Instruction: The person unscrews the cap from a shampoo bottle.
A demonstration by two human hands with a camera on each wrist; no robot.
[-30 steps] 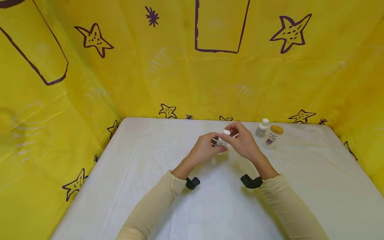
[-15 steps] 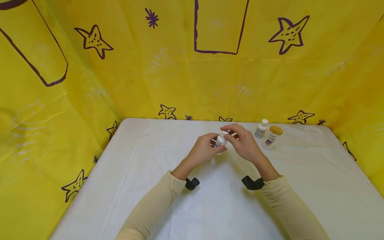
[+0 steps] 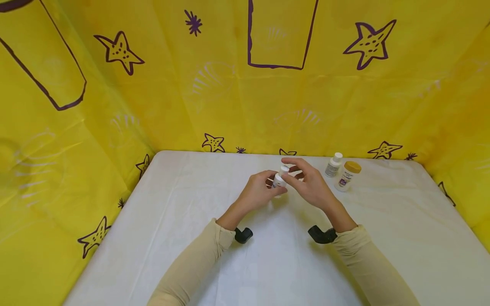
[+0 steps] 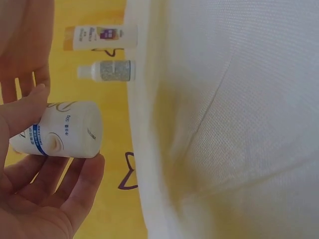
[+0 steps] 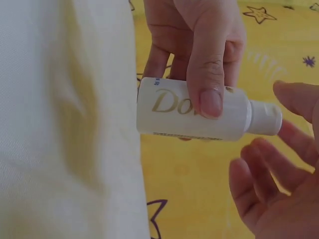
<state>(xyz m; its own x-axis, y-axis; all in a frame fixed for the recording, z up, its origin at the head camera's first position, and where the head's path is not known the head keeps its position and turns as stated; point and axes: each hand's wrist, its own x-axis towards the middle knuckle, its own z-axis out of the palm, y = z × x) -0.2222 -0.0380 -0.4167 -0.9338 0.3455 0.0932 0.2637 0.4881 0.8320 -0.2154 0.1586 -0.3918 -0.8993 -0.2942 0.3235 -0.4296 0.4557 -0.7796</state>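
Observation:
My left hand [image 3: 258,190] holds a small white bottle [image 3: 278,182] above the table, thumb on one side and fingers on the other. Gold letters beginning "Do" mark its label in the right wrist view, where the bottle [image 5: 164,107] lies sideways. Its white cap [image 5: 265,118] is on the bottle's end. Around that cap my right hand [image 5: 284,194] spreads its loosely bent fingers, the thumb standing off from it and one fingertip right at its edge. In the left wrist view, the bottle's base [image 4: 90,130] faces the camera, with "50g" printed on the side.
Two other bottles stand at the table's back right: a white-capped one [image 3: 333,166] with a grey label and a white one with an orange-yellow cap [image 3: 347,176]. A white cloth covers the table [image 3: 268,263]. Yellow patterned fabric [image 3: 172,106] rises behind and beside it.
My right fingers, earlier on the cap, have loosened and moved off it, so the cap shows more fully. The bottle has shifted slightly left in my left hand.

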